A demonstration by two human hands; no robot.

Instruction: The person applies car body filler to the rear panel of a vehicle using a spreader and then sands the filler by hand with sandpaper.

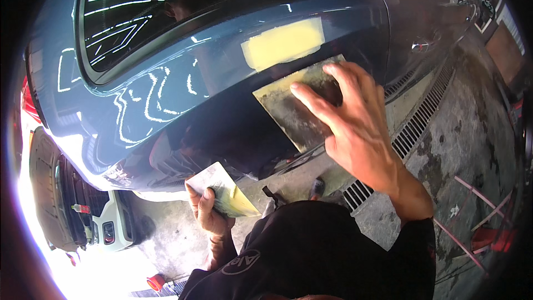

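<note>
A blue car's side panel point(222, 86) stretches across the view, with a smooth yellow patch of body filler point(286, 43) below the window line. My right hand point(361, 125) grips a square, dark-smeared filler spreader point(291, 108), fingers spread over its face and thumb out of sight behind. Yellow filler lines its upper edge, which lies just below the patch; whether it touches the panel I cannot tell. Lower down, my left hand point(208, 211) pinches a smaller pale spreader point(219, 186) between thumb and fingers, clear of the other one. Yellow filler sits along its right-hand side.
The dark car window point(144, 28) reflects ceiling lights. A floor drain grating point(416, 128) runs beside the car at right. Pinkish stand bars point(472, 189) stand at far right. Another vehicle with a raised hood point(50, 189) is at left, and a red object point(156, 282) lies lower left.
</note>
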